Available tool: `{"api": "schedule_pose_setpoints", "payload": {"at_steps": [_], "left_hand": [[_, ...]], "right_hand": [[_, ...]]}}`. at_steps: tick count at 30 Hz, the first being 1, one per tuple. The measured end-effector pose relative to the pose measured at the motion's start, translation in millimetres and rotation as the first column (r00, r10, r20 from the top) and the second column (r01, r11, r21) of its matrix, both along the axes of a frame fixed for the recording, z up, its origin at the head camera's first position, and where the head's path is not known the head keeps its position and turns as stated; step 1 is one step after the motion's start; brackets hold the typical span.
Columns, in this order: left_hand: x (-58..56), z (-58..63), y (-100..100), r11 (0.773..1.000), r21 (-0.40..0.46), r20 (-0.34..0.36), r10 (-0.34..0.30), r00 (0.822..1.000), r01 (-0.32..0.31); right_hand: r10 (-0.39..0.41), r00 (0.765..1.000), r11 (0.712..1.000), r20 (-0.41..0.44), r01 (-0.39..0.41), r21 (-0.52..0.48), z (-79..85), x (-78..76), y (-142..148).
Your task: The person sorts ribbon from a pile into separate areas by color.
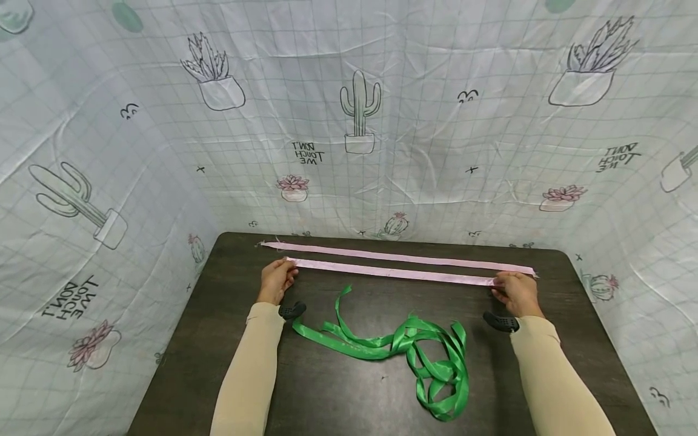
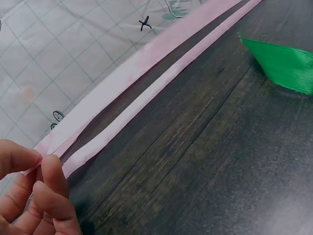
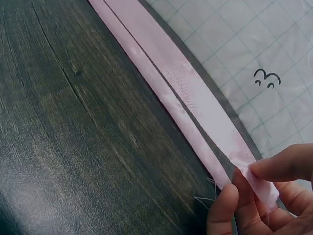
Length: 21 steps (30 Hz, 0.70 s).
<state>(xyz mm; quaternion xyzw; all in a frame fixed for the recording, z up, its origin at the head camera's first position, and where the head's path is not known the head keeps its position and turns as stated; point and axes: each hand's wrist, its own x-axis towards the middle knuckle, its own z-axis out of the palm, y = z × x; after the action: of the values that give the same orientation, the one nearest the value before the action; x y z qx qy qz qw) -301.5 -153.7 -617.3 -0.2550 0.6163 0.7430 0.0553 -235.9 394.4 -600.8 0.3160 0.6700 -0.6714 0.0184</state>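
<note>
Two pink ribbons run side by side across the far part of the dark table. The nearer pink ribbon (image 1: 387, 272) is stretched straight between both hands; the farther pink ribbon (image 1: 392, 257) lies just beyond it, with frayed threads at its left end. My left hand (image 1: 277, 280) pinches the nearer ribbon's left end between thumb and fingertip. At the other end, my right hand (image 1: 517, 293) pinches pink ribbon between thumb and fingers, also seen in the right wrist view. Closer to me lies a tangled green ribbon (image 1: 458, 387), its loose ends pointing left, touched by neither hand.
The dark wooden table (image 1: 327, 393) ends at a pale grid-patterned cloth (image 1: 414, 121) with cactus drawings, hung behind and along both sides. A black device (image 1: 292, 310) sits at the left wrist and another black device (image 1: 500, 322) at the right.
</note>
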Motion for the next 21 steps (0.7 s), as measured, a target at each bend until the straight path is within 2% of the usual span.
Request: {"api": "schedule_pose_setpoints", "payload": {"at_steps": [12,21], "left_hand": [[-4.3,0.6,-3.1,0.999,-0.023,0.044,-0.04,0.998,0.041],[-7.8,1.9,-3.4,0.998,-0.027,0.051,-0.051,0.997,0.053]], "right_hand": [[0.037,0.998,0.998,0.05,-0.039,0.04,3.6,-4.6,2.9],[0.038,0.999,0.997,0.032,-0.04,0.066,4.9,-10.0,6.2]]}}
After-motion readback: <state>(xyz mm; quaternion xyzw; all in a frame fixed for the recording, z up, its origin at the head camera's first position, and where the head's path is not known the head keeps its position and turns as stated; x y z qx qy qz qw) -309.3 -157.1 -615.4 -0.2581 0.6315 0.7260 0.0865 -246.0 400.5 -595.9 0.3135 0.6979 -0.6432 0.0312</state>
